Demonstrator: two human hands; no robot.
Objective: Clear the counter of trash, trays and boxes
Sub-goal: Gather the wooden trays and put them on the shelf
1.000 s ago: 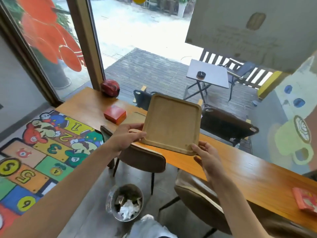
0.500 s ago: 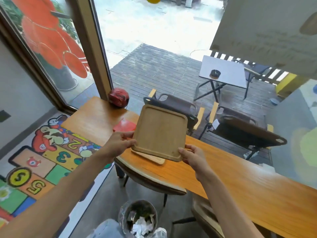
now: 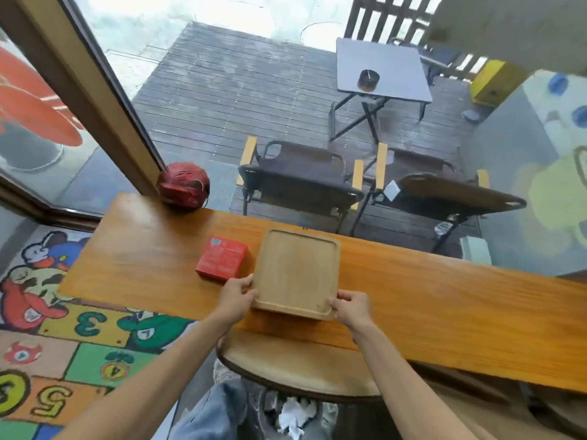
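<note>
Two hands, left hand (image 3: 235, 297) and right hand (image 3: 351, 308), gripping wooden tray's (image 3: 297, 272) near corners

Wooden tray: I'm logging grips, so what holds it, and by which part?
Both hands hold the wooden tray by its near corners: left hand at the near-left, right hand at the near-right.

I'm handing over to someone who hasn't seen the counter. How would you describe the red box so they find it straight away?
Start at the long wooden counter along the window. Near its left end, the left hand and right hand hold a pale wooden tray by its near corners. The red box lies flat just left of that tray; it is square-edged, unlike the rounded red ball-like thing in the window corner.
</note>
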